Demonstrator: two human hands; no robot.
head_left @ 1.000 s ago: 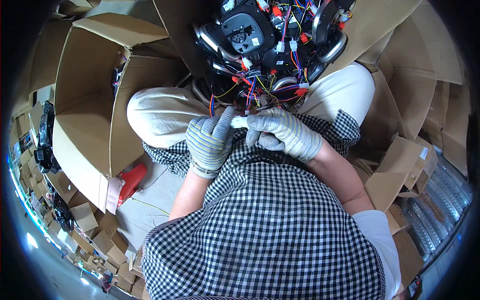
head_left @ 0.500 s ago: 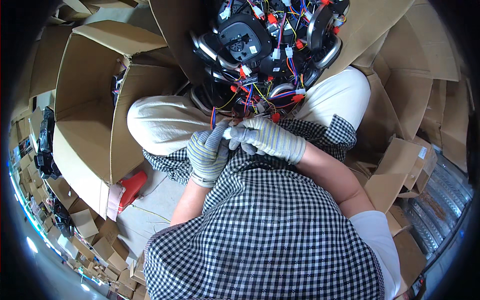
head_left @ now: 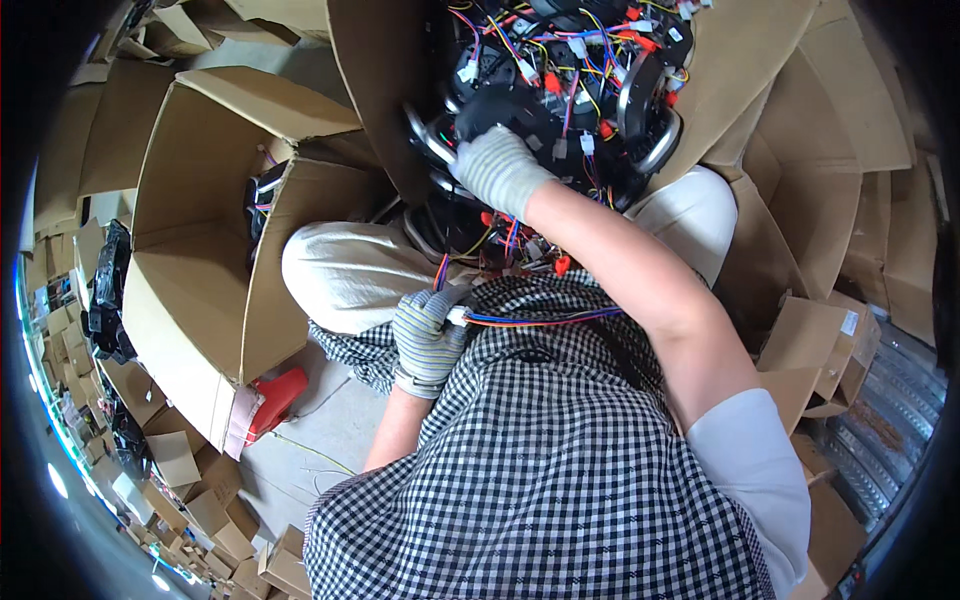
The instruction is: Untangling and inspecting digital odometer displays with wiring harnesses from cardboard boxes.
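Observation:
My left hand point(head_left: 430, 335), in a striped knit glove, is closed on a white wire connector point(head_left: 458, 316) above my lap. A bundle of blue, red and white wires point(head_left: 545, 319) runs rightward from the connector across the checked apron. More coloured wires point(head_left: 441, 271) rise from behind the left fingers. My right hand point(head_left: 497, 172), gloved alike, reaches forward to a black plastic housing point(head_left: 500, 112) on the pile and grips its near edge. The housing is smeared by motion, and the right fingertips are partly hidden. Around it lie black housings with silvery curved trim point(head_left: 633, 95), white plugs and red plugs point(head_left: 553, 84).
The pile sits in a large carton point(head_left: 735, 60) between my knees. At left stands another open carton point(head_left: 185, 270) with dark parts inside, and a red object point(head_left: 277, 400) lies beneath it. More cartons point(head_left: 800, 345) stand at right beside a ridged metal surface point(head_left: 855, 440).
My right hand has left the connector by my left hand and moved forward onto the pile. The black housing there has shifted and tilted. The wire bundle now lies across my lap.

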